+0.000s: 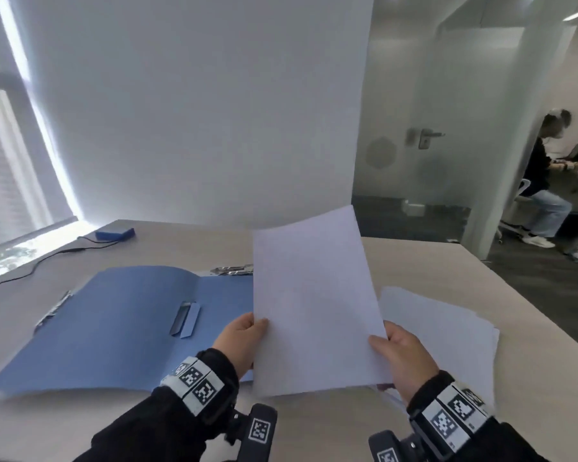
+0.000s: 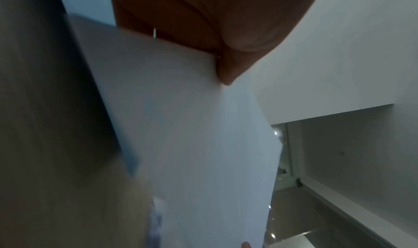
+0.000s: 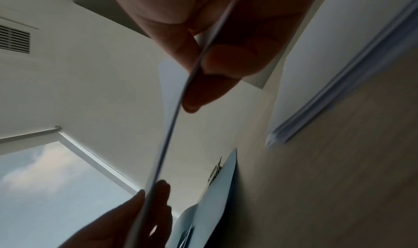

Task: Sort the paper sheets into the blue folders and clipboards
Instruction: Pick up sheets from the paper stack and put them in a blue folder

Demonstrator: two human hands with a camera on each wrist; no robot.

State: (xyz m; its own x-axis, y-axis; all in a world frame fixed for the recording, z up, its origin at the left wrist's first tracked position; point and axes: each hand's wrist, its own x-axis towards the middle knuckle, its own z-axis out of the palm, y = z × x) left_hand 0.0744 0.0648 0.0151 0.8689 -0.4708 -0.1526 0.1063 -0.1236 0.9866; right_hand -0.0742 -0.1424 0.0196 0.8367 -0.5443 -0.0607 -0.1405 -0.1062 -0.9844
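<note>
I hold a thin bunch of white paper sheets (image 1: 311, 295) up off the table, tilted toward me. My left hand (image 1: 244, 338) pinches its left edge and my right hand (image 1: 397, 355) pinches its right edge. In the right wrist view the sheets (image 3: 174, 119) show edge-on between thumb and fingers. The left wrist view looks at the underside of the sheets (image 2: 199, 144). An open blue folder (image 1: 121, 325) lies flat to the left, its metal fastener (image 1: 184, 318) showing near the spine. A loose stack of white paper (image 1: 447, 335) lies on the table at the right.
A metal clip (image 1: 231, 270) shows beyond the folder's far edge. A blue box (image 1: 115, 233) with a black cable (image 1: 40, 261) sits at the table's far left by the window. A white wall stands behind the table. Another person sits at a desk far right.
</note>
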